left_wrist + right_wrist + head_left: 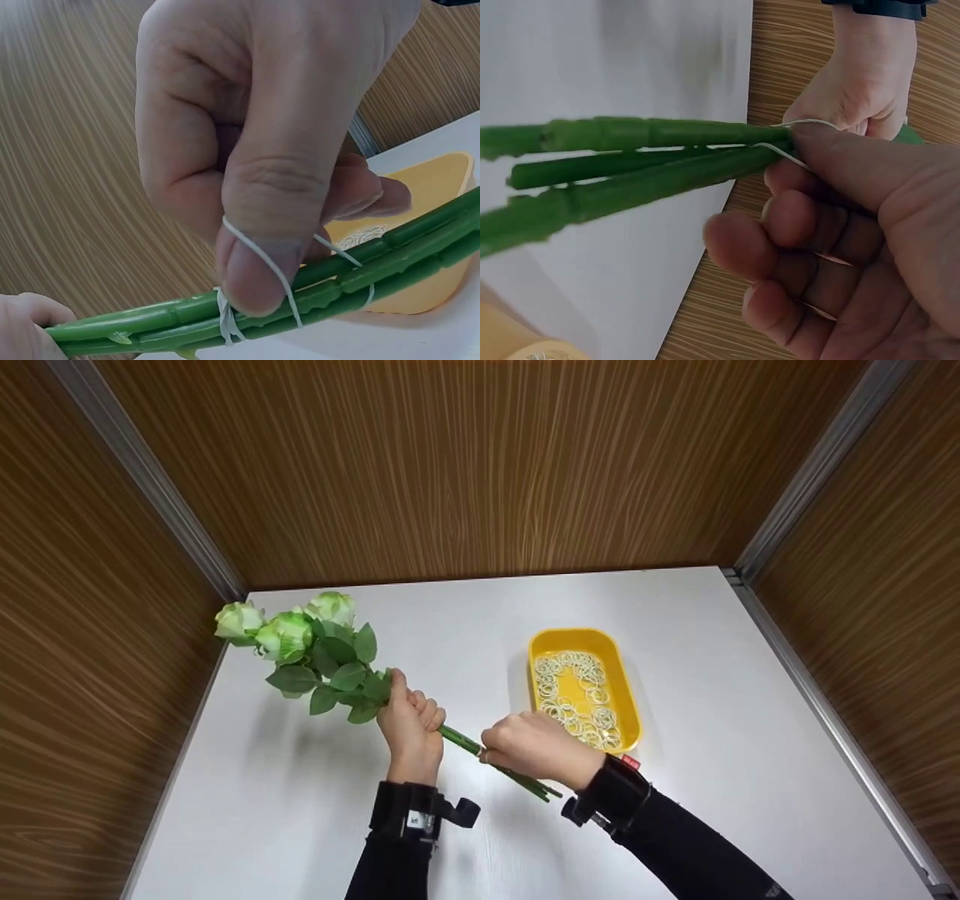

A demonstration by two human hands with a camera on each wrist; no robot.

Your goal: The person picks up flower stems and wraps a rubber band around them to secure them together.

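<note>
Roses (pixel 289 634) with green-white heads are held in a bunch above the white surface (pixel 712 720) in the head view. The left hand (pixel 409 724) has its fingers wrapped tight round the stems (pixel 461 742) just below the leaves, which keeps the three stems together and lifted off the surface. The right hand (pixel 536 750) works lower on the stems, near their cut ends, within easy reach of the yellow tray (pixel 626 697) of rubber bands (pixel 574 690) just beside it.

From the left wrist view, the right hand (pixel 270 150) shows close up: its thumb (pixel 259 270) presses on the stems (pixel 360 274) and a thin white rubber band (pixel 259 255) is stretched over the thumb tip, with turns already wound round the stems beside it. The tray (pixel 431 187) lies behind.

In the right wrist view, the right hand's fingers (pixel 795 225) are curled with the band (pixel 780 150) pulled taut from the stems (pixel 630 161), holding tension so the loop stays open. The left hand (pixel 859 90) grips farther along.
</note>
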